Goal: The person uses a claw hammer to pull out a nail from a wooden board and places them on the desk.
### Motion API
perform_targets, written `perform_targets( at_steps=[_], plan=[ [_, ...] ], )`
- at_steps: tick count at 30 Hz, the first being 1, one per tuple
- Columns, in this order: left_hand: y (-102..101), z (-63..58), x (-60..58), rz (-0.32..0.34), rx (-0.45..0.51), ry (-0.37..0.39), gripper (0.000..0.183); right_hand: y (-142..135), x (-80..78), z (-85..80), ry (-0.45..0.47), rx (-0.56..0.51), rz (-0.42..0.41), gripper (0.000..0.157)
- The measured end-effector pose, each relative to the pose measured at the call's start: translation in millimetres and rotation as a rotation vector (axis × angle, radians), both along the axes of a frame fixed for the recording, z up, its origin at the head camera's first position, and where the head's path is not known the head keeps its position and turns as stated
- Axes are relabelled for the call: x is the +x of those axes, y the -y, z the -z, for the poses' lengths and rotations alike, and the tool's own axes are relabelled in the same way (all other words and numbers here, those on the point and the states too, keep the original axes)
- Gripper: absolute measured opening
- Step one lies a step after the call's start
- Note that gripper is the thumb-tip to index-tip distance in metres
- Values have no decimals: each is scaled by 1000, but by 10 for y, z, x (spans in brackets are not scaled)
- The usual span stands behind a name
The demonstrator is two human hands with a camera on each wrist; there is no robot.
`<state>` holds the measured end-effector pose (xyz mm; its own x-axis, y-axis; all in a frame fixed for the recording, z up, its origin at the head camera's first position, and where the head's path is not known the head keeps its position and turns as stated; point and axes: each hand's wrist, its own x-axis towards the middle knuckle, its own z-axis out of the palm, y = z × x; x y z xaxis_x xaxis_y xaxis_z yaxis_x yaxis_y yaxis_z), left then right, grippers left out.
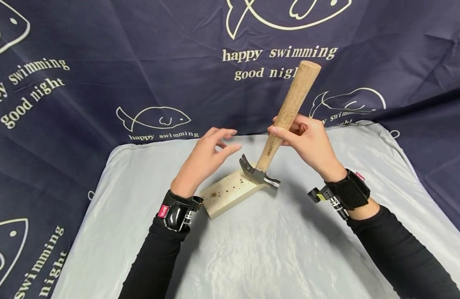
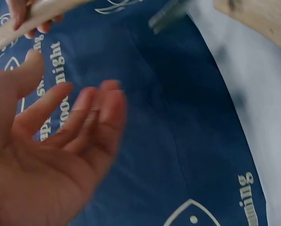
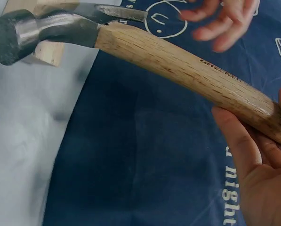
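My right hand (image 1: pixel 308 139) holds a claw hammer (image 1: pixel 287 112) by the middle of its wooden handle, thumb on one side and fingers on the other. The handle's butt points up and the steel head (image 3: pixel 60 29) hangs low, overlapping the far right end of a wooden block (image 1: pixel 230 193) in the head view. That pale block has a row of small dark holes and a short nail (image 1: pixel 241 181) standing in its top. My left hand (image 1: pixel 205 160) hovers above the block's left side, fingers apart and loosely bent. Nothing shows in its grasp in the left wrist view (image 2: pixel 69 136).
A shiny pale cloth (image 1: pixel 252 245) covers the table. Dark blue fabric (image 1: pixel 159 62) with white fish and lettering hangs behind and on both sides, close to the table's back edge. Each wrist wears a strapped camera, such as the right one (image 1: pixel 346 195).
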<state>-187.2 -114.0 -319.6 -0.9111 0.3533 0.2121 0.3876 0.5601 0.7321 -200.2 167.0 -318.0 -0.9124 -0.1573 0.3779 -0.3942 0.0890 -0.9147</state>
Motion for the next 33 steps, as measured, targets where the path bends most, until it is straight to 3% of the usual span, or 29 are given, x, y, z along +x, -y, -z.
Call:
perform_targets(
  at_steps=[6,10,17,23,29,33],
  plan=[
    [143,163,110,-34,-342,320,86,36,41,-71,-39,164,51,31],
    [121,329,190,-27,-472,400,88,43,54,-91,-86,306,109,29],
    [105,465,330,-49,-543,408,82,53,84,-102,-153,408,131,25],
    [186,543,469,-43,-526,392,58,85,114,-100,-178,431,113,23],
    [212,653,494,-63,-511,383,54,148,127,-104,-211,465,78,22],
    [214,697,474,-82,-493,380,54,217,126,-135,-240,510,10,21]
  ],
)
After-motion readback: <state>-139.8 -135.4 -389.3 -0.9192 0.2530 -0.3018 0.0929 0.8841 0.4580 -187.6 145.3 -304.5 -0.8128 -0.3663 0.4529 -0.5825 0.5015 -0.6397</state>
